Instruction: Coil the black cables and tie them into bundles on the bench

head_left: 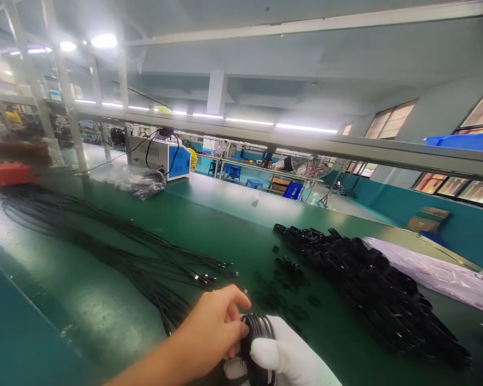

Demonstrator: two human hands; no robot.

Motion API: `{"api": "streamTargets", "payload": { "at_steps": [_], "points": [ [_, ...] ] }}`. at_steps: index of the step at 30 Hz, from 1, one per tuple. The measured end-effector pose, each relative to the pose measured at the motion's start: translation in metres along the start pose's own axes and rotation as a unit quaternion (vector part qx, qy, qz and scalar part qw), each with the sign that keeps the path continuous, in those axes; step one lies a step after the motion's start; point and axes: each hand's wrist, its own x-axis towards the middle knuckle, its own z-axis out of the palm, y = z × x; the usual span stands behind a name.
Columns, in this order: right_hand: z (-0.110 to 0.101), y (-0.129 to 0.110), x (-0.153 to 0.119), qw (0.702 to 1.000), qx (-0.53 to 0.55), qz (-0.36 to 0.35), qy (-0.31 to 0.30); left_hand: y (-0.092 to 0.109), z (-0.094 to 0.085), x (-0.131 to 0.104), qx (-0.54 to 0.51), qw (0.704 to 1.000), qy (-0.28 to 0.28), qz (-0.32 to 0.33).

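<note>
Coiled black cable (pixel 260 323), at the lower centre of the frame — held right between the two hands, its turns stacked side by side, its long axis running roughly up and down the picture, its lower part partly covered. From the right it is gripped by the right hand (pixel 293 351), gloved in white, the thumb pressed across the turns. From the left it is met by the bare left hand (pixel 213 327): fingers half curled, thumb at the coil's edge, and whether anything is pinched there cannot be told. Both are at the coil, but the firmer hold is had by the right.

Out to the room: the top of the frame is filled by a pale ceiling (pixel 346 59), and the middle is crossed by a long beam (pixel 306 138). Below, the green-topped bench (pixel 225 230) is spread from left to right, streaked with glare. At the right, a big heap of black coils (pixel 358 279) is piled; from the left, long black cables (pixel 116 257) are strung toward the centre. At upper left, a grey-and-blue machine (pixel 156 155) is set, clear plastic (pixel 132 179) crumpled beside it. Smallest of all — thin black rings (pixel 314 301), scattered between hands and heap.
</note>
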Motion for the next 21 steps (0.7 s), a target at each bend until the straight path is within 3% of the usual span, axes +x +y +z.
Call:
{"api": "streamTargets", "payload": {
  "at_steps": [9, 13, 17, 21],
  "points": [
    [-0.005, 0.014, 0.008, 0.998, -0.025, 0.011, 0.048, -0.004, 0.003, 0.009, 0.016, 0.997, -0.025, -0.070],
    [-0.002, 0.016, 0.008, 0.997, -0.017, 0.013, 0.073, -0.006, -0.003, 0.019, 0.110, 0.992, -0.042, -0.052],
    [-0.003, 0.019, 0.007, 0.995, 0.037, 0.008, 0.095, -0.008, -0.009, 0.026, 0.134, 0.987, -0.074, -0.043],
    [-0.006, 0.023, 0.009, 0.994, 0.014, 0.022, 0.108, -0.012, -0.009, 0.029, 0.157, 0.986, -0.046, -0.020]
  ]
}}
